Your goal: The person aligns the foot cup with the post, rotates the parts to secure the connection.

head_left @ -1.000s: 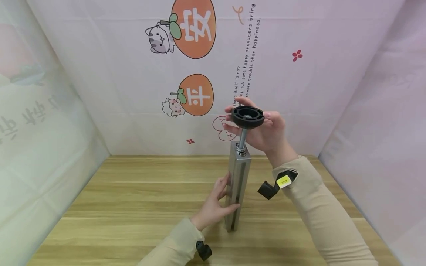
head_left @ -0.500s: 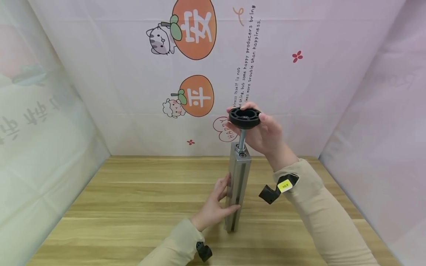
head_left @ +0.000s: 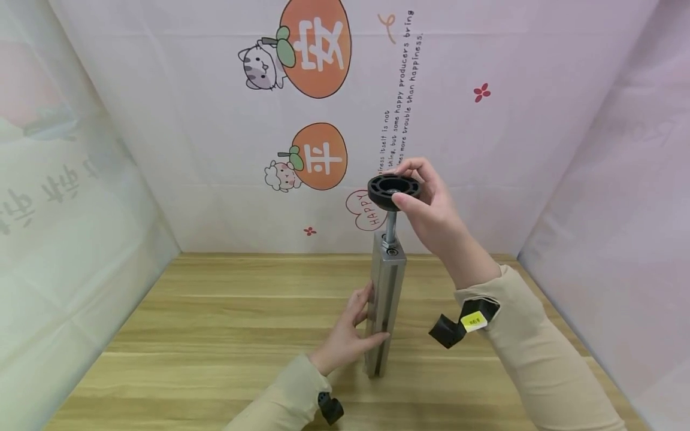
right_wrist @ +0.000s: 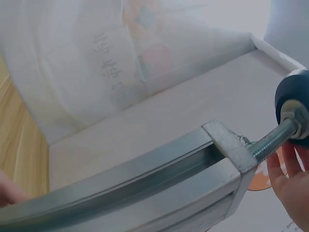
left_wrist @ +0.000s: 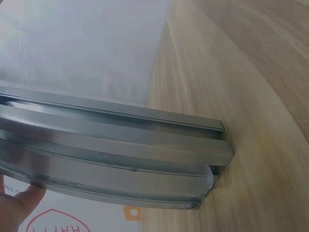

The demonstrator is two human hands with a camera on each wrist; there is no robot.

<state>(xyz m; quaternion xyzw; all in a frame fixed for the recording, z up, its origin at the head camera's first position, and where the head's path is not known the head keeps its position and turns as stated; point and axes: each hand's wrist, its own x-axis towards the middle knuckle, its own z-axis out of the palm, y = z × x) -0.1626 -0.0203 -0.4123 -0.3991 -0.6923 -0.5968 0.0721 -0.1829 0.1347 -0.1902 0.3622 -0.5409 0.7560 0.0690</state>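
Note:
A silver aluminium profile [head_left: 385, 299] stands upright on the wooden table, grooves running along its sides. My left hand [head_left: 347, 335] grips it low down, thumb on the near face and fingers round the left side. From its top end rises a threaded rod [head_left: 391, 227] carrying a round black levelling foot [head_left: 393, 190], hollow side up. My right hand [head_left: 433, 206] pinches the foot's rim, thumb at the front and fingers behind. In the right wrist view a nut [right_wrist: 299, 121] sits on the rod [right_wrist: 274, 140] under the foot. The left wrist view shows the profile's lower end [left_wrist: 193, 179] at the table.
The wooden table [head_left: 242, 335] spreads around the profile. White printed cloth [head_left: 431, 90] hangs behind it, and more cloth walls [head_left: 609, 179] close in both sides. A black wrist camera [head_left: 448, 331] is strapped over the right sleeve, another [head_left: 330, 408] over the left.
My right hand has turned round the foot: its thumb has moved from the right side to the front of the rim. The foot has shifted slightly left. My left hand stays put.

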